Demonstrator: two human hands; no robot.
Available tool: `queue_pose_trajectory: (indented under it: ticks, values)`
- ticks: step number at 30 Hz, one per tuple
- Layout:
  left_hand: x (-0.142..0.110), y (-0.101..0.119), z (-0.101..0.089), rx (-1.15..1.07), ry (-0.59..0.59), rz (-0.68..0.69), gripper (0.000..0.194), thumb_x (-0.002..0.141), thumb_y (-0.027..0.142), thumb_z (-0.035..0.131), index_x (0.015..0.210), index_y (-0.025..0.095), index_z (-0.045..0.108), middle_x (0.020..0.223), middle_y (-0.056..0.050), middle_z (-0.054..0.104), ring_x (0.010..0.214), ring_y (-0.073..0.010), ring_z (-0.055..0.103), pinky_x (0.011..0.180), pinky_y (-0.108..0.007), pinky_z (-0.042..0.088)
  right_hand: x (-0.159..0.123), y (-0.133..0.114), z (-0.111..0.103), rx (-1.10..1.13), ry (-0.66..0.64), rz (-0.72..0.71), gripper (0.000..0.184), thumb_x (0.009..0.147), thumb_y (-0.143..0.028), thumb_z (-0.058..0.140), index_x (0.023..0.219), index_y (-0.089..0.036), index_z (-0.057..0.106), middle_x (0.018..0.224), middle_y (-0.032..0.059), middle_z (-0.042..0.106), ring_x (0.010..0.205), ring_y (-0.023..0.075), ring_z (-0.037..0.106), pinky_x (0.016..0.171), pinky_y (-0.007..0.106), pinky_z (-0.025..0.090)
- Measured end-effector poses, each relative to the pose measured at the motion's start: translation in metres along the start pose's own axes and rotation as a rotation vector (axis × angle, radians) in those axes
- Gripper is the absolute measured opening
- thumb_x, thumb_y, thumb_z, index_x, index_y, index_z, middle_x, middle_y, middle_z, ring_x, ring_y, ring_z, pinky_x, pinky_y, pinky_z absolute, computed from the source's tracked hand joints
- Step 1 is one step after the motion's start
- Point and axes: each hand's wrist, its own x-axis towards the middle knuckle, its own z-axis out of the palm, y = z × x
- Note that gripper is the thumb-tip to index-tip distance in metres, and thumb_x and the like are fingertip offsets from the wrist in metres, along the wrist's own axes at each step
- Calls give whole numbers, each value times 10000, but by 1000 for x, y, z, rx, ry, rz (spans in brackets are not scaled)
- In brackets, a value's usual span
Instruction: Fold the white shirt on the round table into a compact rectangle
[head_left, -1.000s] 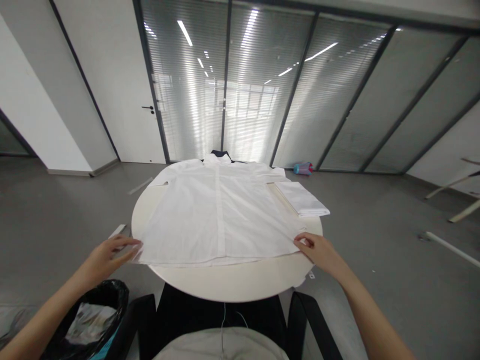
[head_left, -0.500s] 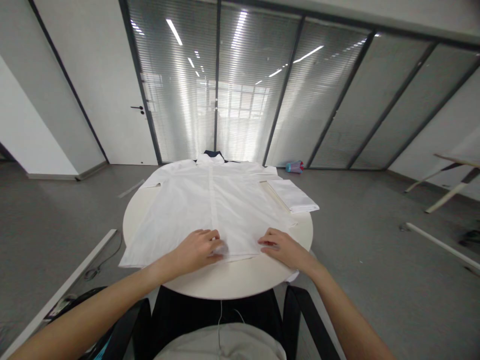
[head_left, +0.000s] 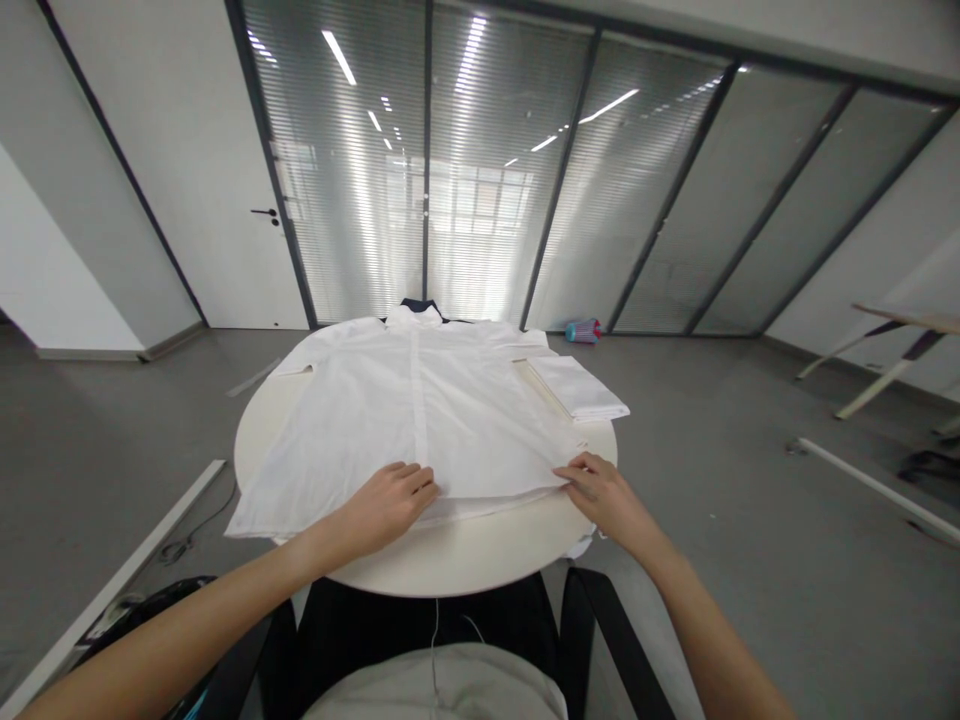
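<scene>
A white button-up shirt (head_left: 397, 410) lies spread flat, front up, on a round white table (head_left: 465, 550), collar at the far side. My left hand (head_left: 386, 505) rests on the shirt's near hem by the button placket, fingers laid flat and slightly curled. My right hand (head_left: 604, 495) touches the hem's right corner at the table's edge, fingers stretched out. A folded white garment (head_left: 577, 388) sits on the table's right side, beside the shirt.
A black chair (head_left: 600, 640) is under the table's near edge. A black bin bag (head_left: 150, 640) stands low left. A blue and pink bottle (head_left: 581, 330) lies on the grey floor by the glass wall. Table legs (head_left: 877, 375) show at right.
Both hands went from the hem's outer corners to its middle. My right hand has since slid back out to the right corner. The left hand stays near the placket.
</scene>
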Motion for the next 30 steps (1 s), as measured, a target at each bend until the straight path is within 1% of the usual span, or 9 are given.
queue_pose_trajectory:
  ticks: [3,7,12,16,21,23,26,28,30]
  values:
    - [-2,0,-2,8,-1,21,180,1012,144,447,940,146,612,896,-67,626,793,-203,593,727,-348,458,-4,0,1,44,24,-11,267,906,-196,514,1011,-242,755,892,64,646,850,210,634,803,381,533]
    - [-1,2,-7,-21,29,-48,224,1025,192,421,900,156,603,871,-62,623,784,-186,590,720,-330,456,-5,-6,0,51,42,-7,237,908,-223,532,960,-240,762,877,67,639,839,214,622,791,386,524]
    - [-2,6,-8,-129,95,-159,160,981,181,461,874,171,578,890,-63,617,806,-186,572,731,-322,471,-3,-12,0,16,188,52,190,902,-289,562,898,-227,741,909,79,587,882,231,594,830,396,519]
    - [-3,7,-5,-155,41,-170,119,942,152,496,855,171,574,902,-61,615,813,-185,567,731,-314,473,-4,-11,5,-61,213,146,135,838,-232,554,868,-199,681,948,88,578,876,245,601,847,425,496]
    - [-2,9,-3,-107,-19,-108,158,978,177,461,890,167,592,916,-69,621,818,-192,568,740,-327,466,-10,-5,11,28,252,226,52,796,-214,527,804,-210,578,790,43,590,743,208,603,738,354,489]
    - [-3,10,-4,-99,-42,-107,174,989,182,450,900,163,597,923,-73,623,832,-200,572,759,-338,467,-13,-4,7,51,204,218,52,803,-225,520,780,-216,565,763,36,595,736,204,609,728,340,487]
    - [-5,7,-12,-127,-80,-99,183,1001,196,450,916,161,609,940,-71,628,854,-204,584,787,-339,464,-11,-4,-10,56,21,175,90,820,-225,515,774,-215,592,772,32,619,749,196,622,733,321,482]
    - [-3,-3,-21,-207,-119,-76,193,1012,237,462,915,173,616,930,-54,630,849,-191,596,782,-315,464,-1,-6,-26,29,-124,138,115,844,-248,537,780,-215,625,779,28,640,766,198,626,747,321,473]
    - [4,-20,-31,-302,-141,-71,210,1022,277,462,922,188,623,920,-36,635,845,-174,610,774,-288,466,18,-11,-38,-5,-198,113,167,884,-288,544,779,-214,652,799,35,659,800,208,630,770,334,465]
